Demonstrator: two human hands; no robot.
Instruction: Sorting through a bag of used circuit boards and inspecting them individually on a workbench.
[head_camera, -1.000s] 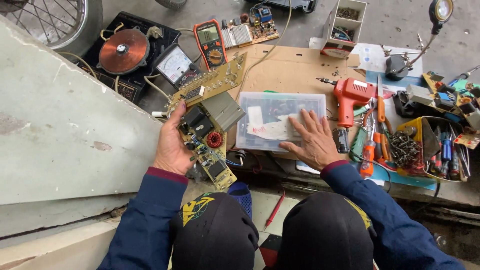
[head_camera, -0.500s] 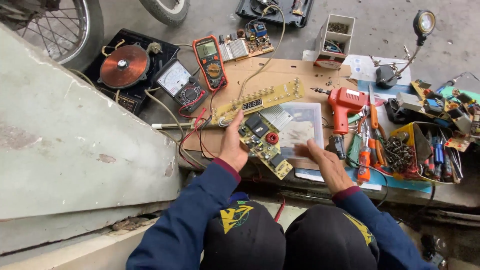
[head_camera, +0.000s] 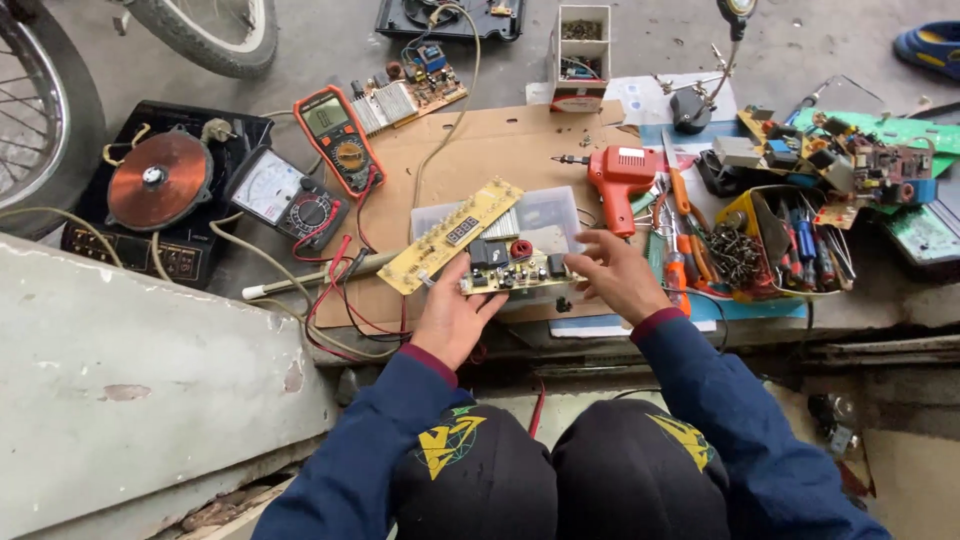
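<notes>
Left hand (head_camera: 452, 318) grips the near-left edge of a circuit board (head_camera: 520, 268), fingers curled under it, thumb up against the side. Right hand (head_camera: 612, 272) is at the board's right end, fingers spread, fingertips touching its edge; cannot tell if it really clamps. Hands are apart, board between them. Board is held roughly level, just above a clear plastic box (head_camera: 545, 215) that sits on a cardboard sheet (head_camera: 470, 150). Board carries black parts and a red ring coil. A long yellow display board (head_camera: 450, 236) lies tilted over the box's left corner, touching the held board's far-left end. Right of the box lies an orange soldering gun (head_camera: 622, 175), tip pointing left. Further right are orange-handled pliers (head_camera: 678, 262) and a yellow tray (head_camera: 775, 245) of screws and tools. Left of the cardboard: an orange multimeter (head_camera: 338, 140), an analog meter (head_camera: 285, 198) beside it, red and black leads (head_camera: 340, 290) trailing toward the person. Far left is an open induction cooker (head_camera: 160, 190) with a copper coil. Top edge has a small white parts box (head_camera: 582, 40) and another board with heatsink (head_camera: 405, 95). Bicycle wheel (head_camera: 205, 35) at top left. Concrete slab (head_camera: 130, 380) fills lower left. Blue sleeves, dark trousers at the bottom.
</notes>
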